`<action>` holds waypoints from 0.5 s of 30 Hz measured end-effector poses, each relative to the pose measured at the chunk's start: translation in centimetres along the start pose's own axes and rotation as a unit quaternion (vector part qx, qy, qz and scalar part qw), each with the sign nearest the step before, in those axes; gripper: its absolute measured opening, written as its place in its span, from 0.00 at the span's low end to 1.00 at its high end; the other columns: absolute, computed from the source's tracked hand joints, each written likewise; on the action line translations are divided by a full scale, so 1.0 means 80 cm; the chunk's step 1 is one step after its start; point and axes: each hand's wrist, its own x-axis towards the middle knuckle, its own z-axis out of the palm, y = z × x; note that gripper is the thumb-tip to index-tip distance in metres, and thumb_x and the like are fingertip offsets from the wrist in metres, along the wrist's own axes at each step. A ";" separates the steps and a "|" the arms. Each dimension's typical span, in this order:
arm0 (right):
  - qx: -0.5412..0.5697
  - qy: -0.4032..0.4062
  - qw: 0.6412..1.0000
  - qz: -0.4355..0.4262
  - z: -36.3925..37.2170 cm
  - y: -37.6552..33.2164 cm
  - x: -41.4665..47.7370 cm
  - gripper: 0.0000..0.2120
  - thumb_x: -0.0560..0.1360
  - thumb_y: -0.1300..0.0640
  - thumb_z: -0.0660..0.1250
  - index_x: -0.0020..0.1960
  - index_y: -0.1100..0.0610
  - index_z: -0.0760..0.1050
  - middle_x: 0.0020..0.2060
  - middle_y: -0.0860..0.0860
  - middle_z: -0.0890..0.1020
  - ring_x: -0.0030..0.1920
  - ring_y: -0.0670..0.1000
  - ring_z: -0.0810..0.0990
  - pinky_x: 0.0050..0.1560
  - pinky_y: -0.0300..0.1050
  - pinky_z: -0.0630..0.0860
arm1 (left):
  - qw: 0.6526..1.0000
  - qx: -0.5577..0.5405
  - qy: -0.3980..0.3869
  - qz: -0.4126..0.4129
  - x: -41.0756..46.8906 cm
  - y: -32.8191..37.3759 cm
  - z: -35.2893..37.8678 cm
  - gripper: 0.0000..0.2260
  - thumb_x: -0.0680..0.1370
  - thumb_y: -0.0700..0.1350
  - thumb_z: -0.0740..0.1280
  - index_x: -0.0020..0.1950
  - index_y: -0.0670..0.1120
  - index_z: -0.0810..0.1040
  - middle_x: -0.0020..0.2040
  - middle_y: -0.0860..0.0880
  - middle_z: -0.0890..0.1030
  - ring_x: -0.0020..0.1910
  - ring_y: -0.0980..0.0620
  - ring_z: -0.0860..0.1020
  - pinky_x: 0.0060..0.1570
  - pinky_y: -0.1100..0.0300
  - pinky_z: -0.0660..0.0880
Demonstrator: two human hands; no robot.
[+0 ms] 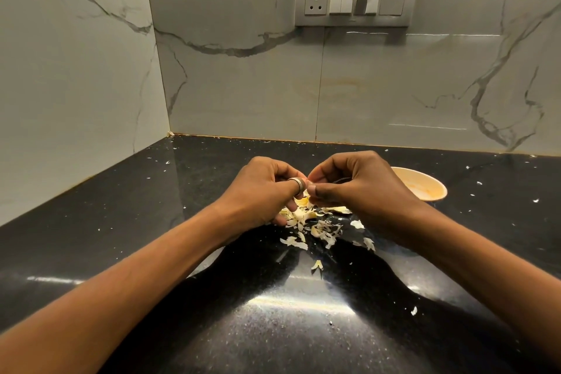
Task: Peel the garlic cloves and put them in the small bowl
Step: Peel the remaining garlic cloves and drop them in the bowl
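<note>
We see both arms reach out over the black counter [121, 222], and the two hands meet in the middle, knuckles up. The left hand [267, 188] has its fingers curled in, with a ring [297, 184] on the thumb. The right hand [358, 188] is curled the same way. Their fingertips pinch one small garlic clove [307, 183] between them, just above the counter; only a tiny bit of it shows. Right under the hands lies a heap of pale peels [312, 225], and small bits are spread all around. The small bowl [431, 188] sits on the counter just behind the right hand, partly hidden by it. The marble back wall [243, 85], with a switch plate [355, 1] high up, stands well behind the hands. A side wall closes the left edge, and the counter runs wide between it and the left arm.
</note>
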 end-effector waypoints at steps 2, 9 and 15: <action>0.038 -0.010 0.999 0.019 0.001 0.001 0.001 0.05 0.73 0.65 0.76 0.47 0.59 0.83 0.40 0.56 0.87 0.44 0.55 0.88 0.53 0.56 0.84 | 1.000 0.000 0.003 -0.004 0.000 0.000 0.001 0.04 0.81 0.39 0.68 0.49 0.44 0.83 0.39 0.45 0.82 0.34 0.56 0.80 0.28 0.61 0.78; 0.046 -0.003 0.998 0.033 0.000 -0.002 -0.001 0.07 0.71 0.66 0.76 0.48 0.61 0.82 0.40 0.57 0.86 0.43 0.55 0.87 0.50 0.53 0.84 | 1.000 0.003 0.001 -0.008 0.000 -0.001 0.004 0.04 0.81 0.41 0.68 0.49 0.47 0.82 0.43 0.40 0.83 0.36 0.52 0.81 0.29 0.61 0.77; 0.030 0.009 0.999 0.017 0.001 -0.001 -0.001 0.09 0.70 0.66 0.77 0.49 0.60 0.82 0.39 0.55 0.86 0.41 0.53 0.87 0.49 0.51 0.85 | 1.000 0.003 0.002 -0.006 0.002 -0.001 0.004 0.03 0.80 0.42 0.69 0.50 0.46 0.83 0.43 0.41 0.84 0.36 0.53 0.81 0.30 0.59 0.79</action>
